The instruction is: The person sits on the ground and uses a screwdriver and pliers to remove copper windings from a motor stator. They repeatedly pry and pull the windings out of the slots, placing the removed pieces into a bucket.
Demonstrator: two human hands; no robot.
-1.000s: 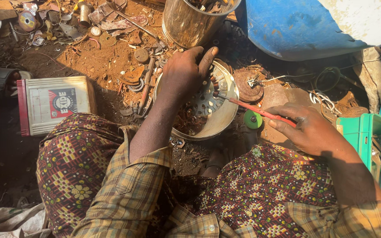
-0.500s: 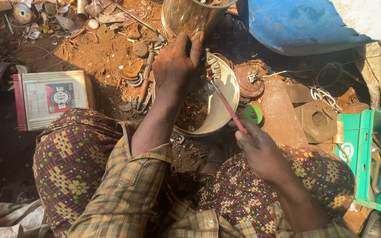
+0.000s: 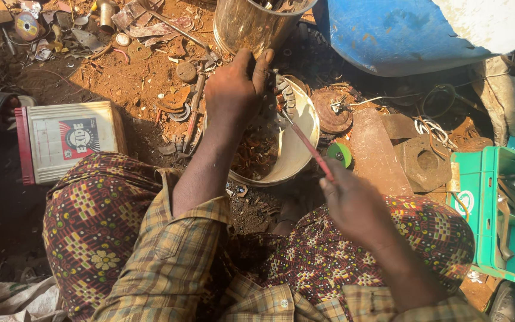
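Note:
My left hand (image 3: 236,89) grips a coiled metal motor part (image 3: 281,98) over a round white bowl (image 3: 302,140) that holds rusty copper-coloured scraps. A red-handled screwdriver (image 3: 305,143) is held in my right hand (image 3: 353,206), its tip pointing up-left into the part under my left fingers. Both forearms wear yellow plaid sleeves, and my knees in patterned cloth frame the bowl.
A shiny metal can (image 3: 254,24) stands just beyond the bowl. A white and red battery case (image 3: 67,140) lies at left, a blue barrel (image 3: 400,33) at upper right, a green plastic crate (image 3: 502,209) at right. Rusty discs, plates and scrap cover the dirt.
My right hand has pulled in from the right and brought the screwdriver tip up to the part in my left hand. The left hand has stayed over the bowl.

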